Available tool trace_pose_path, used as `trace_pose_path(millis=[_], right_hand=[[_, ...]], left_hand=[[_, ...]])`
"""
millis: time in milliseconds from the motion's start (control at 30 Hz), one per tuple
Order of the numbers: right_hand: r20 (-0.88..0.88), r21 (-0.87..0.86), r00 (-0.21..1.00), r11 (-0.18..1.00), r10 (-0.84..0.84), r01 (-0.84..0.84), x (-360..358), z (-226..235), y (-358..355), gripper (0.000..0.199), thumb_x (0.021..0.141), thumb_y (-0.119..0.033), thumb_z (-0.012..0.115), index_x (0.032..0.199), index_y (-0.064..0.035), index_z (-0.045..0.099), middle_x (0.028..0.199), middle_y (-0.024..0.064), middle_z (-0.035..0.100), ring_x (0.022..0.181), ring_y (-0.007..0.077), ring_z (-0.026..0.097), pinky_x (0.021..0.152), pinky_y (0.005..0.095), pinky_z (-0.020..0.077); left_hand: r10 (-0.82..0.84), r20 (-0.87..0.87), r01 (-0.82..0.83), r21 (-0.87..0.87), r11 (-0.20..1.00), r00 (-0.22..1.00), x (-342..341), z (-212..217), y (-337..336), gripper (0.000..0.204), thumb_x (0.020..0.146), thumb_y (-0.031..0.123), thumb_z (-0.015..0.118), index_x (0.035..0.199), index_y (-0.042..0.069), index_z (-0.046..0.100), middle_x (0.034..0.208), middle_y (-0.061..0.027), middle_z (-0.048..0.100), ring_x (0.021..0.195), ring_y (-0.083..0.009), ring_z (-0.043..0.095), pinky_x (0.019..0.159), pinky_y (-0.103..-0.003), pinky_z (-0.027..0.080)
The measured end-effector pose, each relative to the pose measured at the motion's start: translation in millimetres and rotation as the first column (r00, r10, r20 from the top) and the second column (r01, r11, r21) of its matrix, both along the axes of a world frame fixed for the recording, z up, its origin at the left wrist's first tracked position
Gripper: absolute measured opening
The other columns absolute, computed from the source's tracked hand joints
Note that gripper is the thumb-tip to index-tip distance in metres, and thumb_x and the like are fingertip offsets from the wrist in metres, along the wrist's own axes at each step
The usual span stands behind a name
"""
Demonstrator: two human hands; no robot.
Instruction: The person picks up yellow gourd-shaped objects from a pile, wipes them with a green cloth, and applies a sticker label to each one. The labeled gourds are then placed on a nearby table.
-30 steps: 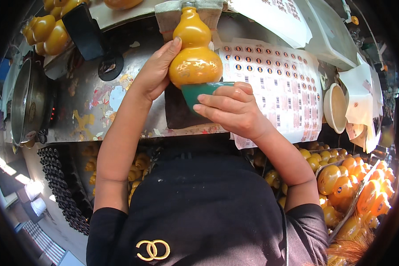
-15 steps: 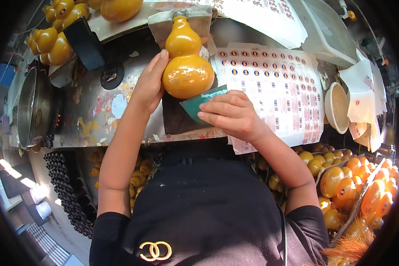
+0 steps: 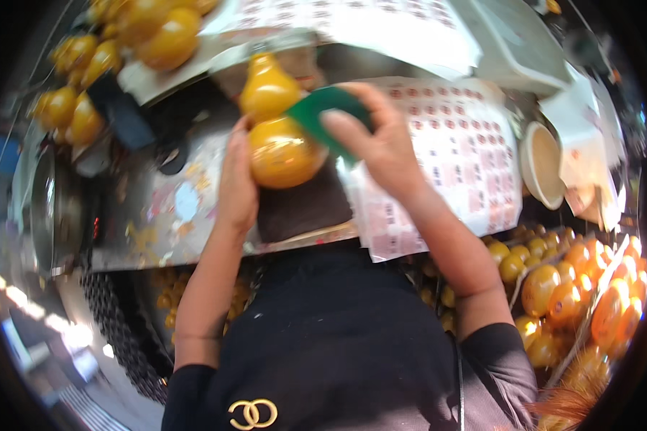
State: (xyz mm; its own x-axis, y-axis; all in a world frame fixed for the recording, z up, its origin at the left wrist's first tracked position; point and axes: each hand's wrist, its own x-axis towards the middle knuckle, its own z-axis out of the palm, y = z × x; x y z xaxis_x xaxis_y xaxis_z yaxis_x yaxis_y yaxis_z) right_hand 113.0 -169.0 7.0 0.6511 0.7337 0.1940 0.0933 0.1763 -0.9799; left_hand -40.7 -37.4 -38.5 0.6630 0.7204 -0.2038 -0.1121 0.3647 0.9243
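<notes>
A glossy yellow bottle gourd (image 3: 284,147) lies on a dark brown pad (image 3: 302,212), its narrow neck toward a folded cloth (image 3: 226,72) at the far side. A gold pattern shows on its lower bulb. My left hand (image 3: 237,176) rests along the gourd's left side, fingers curved against it. In my right hand (image 3: 377,140), a thin green scraper (image 3: 331,115) is pinched between thumb and fingers. The scraper overlaps the right side of the gourd near its waist; motion blur hides whether its edge touches.
Sheets of printed stickers (image 3: 446,158) cover the bench to the right, near a round pale bowl (image 3: 543,165). Several gourds (image 3: 169,39) and a dark phone-like slab (image 3: 118,111) stand at the back left. A metal pan (image 3: 47,205) is at far left; crates of gourds (image 3: 561,287) sit lower right.
My right hand has lifted the scraper from below the gourd's bottom to beside its waist. My left hand has slid lower along the gourd. The whole view has shifted slightly.
</notes>
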Motion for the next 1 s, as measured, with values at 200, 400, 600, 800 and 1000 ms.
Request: trace_pose_path(millis=[200,400,600,800,1000], right_hand=[[0.443,0.079,0.875,0.981,-0.195,0.178,13,-12,21,0.027,0.081,-0.017,0.066,0.101,0.0001,0.06,0.089,0.0149,0.062,0.085,0.0296,0.062,0.076,0.0348,0.0495],[-0.736,0.124,0.676,0.988,0.03,0.091,27,-22,-46,0.021,0.089,-0.024,0.06,0.098,-0.0051,0.058,0.088,0.0053,0.06,0.076,0.0138,0.061,0.068,0.0323,0.0535],[0.133,-0.484,0.88,0.745,-0.455,0.458,155,-56,-127,0.026,0.086,-0.025,0.057,0.09,-0.0024,0.07,0.09,0.0092,0.069,0.087,0.0181,0.064,0.08,0.0313,0.0482],[0.609,-0.75,0.779,0.212,-0.149,0.627,257,-65,-154,0.03,0.082,-0.016,0.049,0.103,-0.0053,0.067,0.113,0.0188,0.064,0.106,0.0362,0.061,0.09,0.0446,0.0483],[0.569,-0.822,0.821,0.014,0.053,0.569,282,-58,-172,0.036,0.08,-0.013,0.05,0.111,-0.0046,0.066,0.121,0.0193,0.061,0.11,0.0347,0.06,0.092,0.0452,0.048]], left_hand=[[0.027,-0.091,-0.014,0.146,0.989,0.995,-3,10,9,0.054,0.103,0.038,0.032,0.143,0.002,0.032,0.14,-0.0136,0.042,0.13,-0.0241,0.042,0.108,-0.038,0.035],[0.132,-0.293,0.286,0.956,0.064,0.947,4,60,-13,0.06,0.098,0.048,0.038,0.141,0.005,0.042,0.15,-0.0161,0.031,0.142,-0.0327,0.023,0.115,-0.045,0.017],[0.092,-0.315,0.29,0.932,0.216,0.945,-1,54,-19,0.078,0.092,0.067,0.031,0.14,0.007,0.045,0.152,-0.0149,0.029,0.145,-0.0339,0.013,0.115,-0.048,0.01],[0.156,-0.281,0.221,0.922,0.317,0.947,-8,49,-17,0.073,0.096,0.061,0.029,0.142,0.005,0.039,0.151,-0.0135,0.032,0.144,-0.0287,0.018,0.116,-0.044,0.013],[0.196,-0.313,0.209,0.884,0.418,0.929,-24,45,-10,0.071,0.098,0.058,0.029,0.141,0.003,0.04,0.148,-0.0148,0.035,0.143,-0.0283,0.023,0.115,-0.042,0.015]])
